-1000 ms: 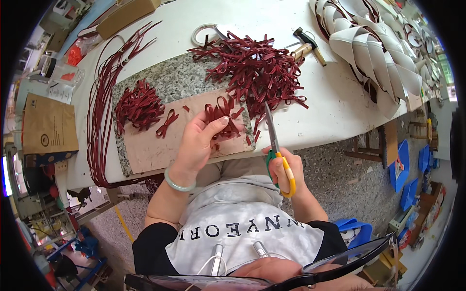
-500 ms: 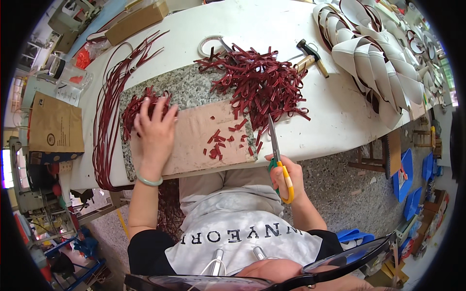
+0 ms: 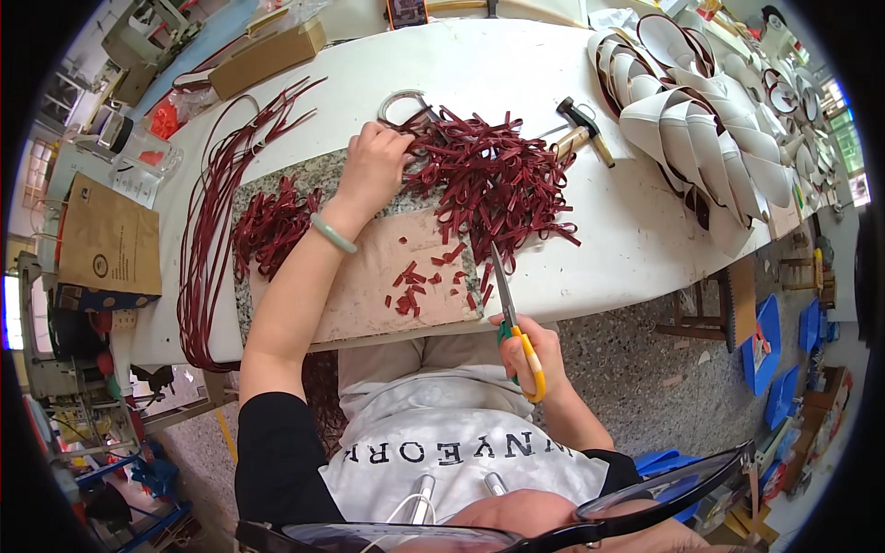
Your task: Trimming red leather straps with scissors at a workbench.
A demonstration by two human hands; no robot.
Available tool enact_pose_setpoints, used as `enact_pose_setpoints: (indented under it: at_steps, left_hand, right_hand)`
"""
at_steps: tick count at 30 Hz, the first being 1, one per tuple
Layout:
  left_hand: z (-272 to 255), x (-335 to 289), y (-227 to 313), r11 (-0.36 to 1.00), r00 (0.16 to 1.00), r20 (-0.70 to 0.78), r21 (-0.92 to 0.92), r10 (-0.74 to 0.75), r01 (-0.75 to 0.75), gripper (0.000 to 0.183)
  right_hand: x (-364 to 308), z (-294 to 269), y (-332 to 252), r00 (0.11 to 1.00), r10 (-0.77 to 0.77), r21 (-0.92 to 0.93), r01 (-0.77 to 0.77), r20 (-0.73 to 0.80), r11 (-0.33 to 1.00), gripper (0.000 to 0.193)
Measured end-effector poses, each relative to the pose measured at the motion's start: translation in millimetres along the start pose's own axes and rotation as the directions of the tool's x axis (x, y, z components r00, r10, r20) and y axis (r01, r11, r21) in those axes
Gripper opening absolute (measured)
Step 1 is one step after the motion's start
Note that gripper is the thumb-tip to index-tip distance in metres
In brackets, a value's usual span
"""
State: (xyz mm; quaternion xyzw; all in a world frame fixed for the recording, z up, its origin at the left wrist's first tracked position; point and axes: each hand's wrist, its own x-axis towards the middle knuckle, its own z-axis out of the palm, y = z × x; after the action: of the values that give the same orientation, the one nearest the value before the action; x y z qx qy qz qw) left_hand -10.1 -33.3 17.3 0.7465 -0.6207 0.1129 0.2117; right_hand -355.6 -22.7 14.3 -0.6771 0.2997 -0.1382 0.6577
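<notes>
My left hand (image 3: 373, 168) has its fingers closed on a looped strip at the left edge of the large dark red pile of looped strips (image 3: 502, 180). My right hand (image 3: 537, 355) grips scissors (image 3: 504, 293) with yellow and green handles at the table's near edge. Their blades look closed and point up toward the pile. A smaller heap of looped strips (image 3: 272, 226) lies left of my left forearm. Short red offcuts (image 3: 410, 286) are scattered on the beige board (image 3: 359, 300), which rests on a speckled stone slab (image 3: 318, 175).
Long dark red strips (image 3: 198, 267) hang along the table's left side. A ring-shaped tool (image 3: 398, 103) sits behind the large pile. A hammer (image 3: 590, 129) lies to its right. Stacked white curved pieces (image 3: 701, 120) fill the far right. A brown paper bag (image 3: 106, 235) stands left.
My left hand has moved from the smaller heap, right and away from me, to the large pile's left edge. The scissors stay in my right hand, slightly lower and farther left.
</notes>
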Motion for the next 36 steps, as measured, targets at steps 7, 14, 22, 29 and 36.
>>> enact_pose_setpoints:
  at_steps: [7, 14, 22, 29, 36]
  left_hand:
    - [-72.6, -48.9, 65.8, 0.985, 0.991, -0.055, -0.113, 0.124, -0.129, 0.034]
    - [-86.4, -79.0, 90.0, 0.962, 0.973, 0.029, -0.157, 0.231, -0.223, 0.033]
    - [-89.2, -84.6, 94.0, 0.959, 0.969, 0.005, -0.145, 0.249, -0.245, 0.041]
    - [-94.0, -85.7, 97.6, 0.965, 0.97, 0.016, -0.106, 0.243, -0.24, 0.042]
    - [-84.9, -112.5, 95.9, -0.151, 0.618, 0.744, -0.661, -0.254, 0.735, 0.041]
  right_hand:
    - [1.4, -11.8, -8.5, 0.98, 0.109, -0.202, -0.074, 0.169, 0.977, 0.062]
    - [5.8, -7.8, -20.7, 0.974, 0.063, -0.35, 0.017, 0.216, 0.937, 0.079]
    - [2.7, -3.4, -31.9, 0.979, 0.065, -0.401, 0.02, 0.196, 0.916, 0.046]
    - [0.6, -5.0, -29.3, 0.988, 0.011, -0.377, 0.048, 0.154, 0.925, 0.042]
    - [0.1, -2.3, -21.1, 0.992, -0.041, -0.306, 0.075, 0.117, 0.949, 0.045]
